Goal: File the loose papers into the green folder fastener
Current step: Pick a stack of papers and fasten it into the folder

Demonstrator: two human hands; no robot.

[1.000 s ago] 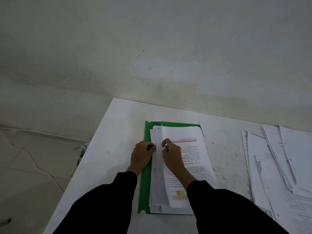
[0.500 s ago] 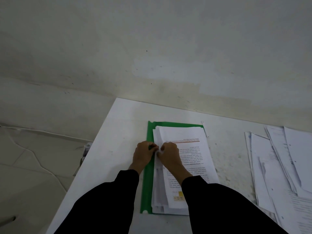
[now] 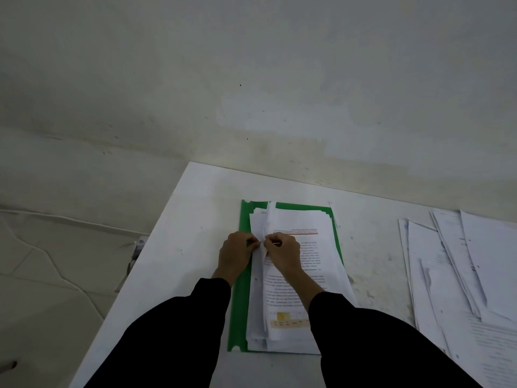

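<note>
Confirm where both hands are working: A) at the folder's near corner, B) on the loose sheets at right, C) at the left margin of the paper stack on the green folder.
C: left hand and right hand both pinch the left margin of the white printed paper stack on the flat green plastic folder.

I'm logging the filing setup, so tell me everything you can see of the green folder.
The green folder looks like thin plastic and lies flat on the white table, long side pointing away from the person. Notches show at its left corners. A stack of papers covers most of it, leaving a green strip on the left and slim edges at the far and right sides. The left hand rests on that strip; the right hand pinches the stack's margin.
</note>
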